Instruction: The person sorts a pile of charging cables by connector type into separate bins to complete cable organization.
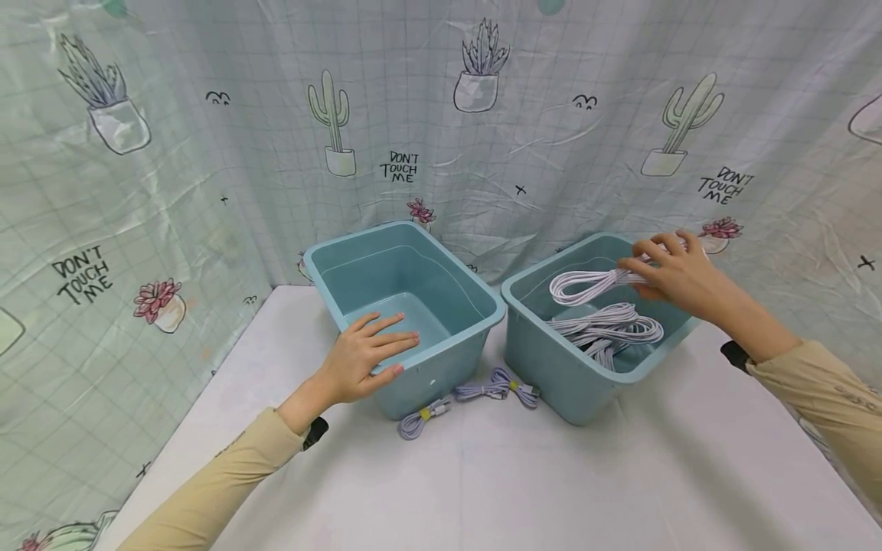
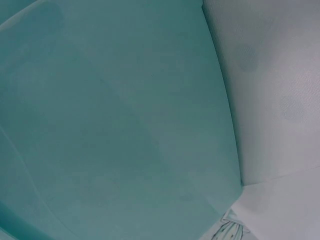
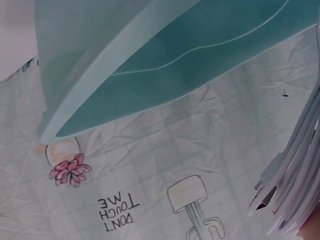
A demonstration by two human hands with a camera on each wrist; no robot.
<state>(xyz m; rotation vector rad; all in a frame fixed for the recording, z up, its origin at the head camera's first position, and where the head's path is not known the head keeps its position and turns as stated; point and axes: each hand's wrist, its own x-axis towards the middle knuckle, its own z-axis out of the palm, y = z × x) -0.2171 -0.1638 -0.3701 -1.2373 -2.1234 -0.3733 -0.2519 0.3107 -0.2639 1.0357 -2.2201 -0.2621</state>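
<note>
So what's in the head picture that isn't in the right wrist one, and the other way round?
Of these two, only the head view shows the left hand, left bin, small cable bundles on the table, and cables inside the right bin.

Only the right wrist view shows what look like plug ends on the held white cable bundle.

Both show the right bin, the held white cable bundle, and the curtain with plants and "don't touch me" writing.
</note>
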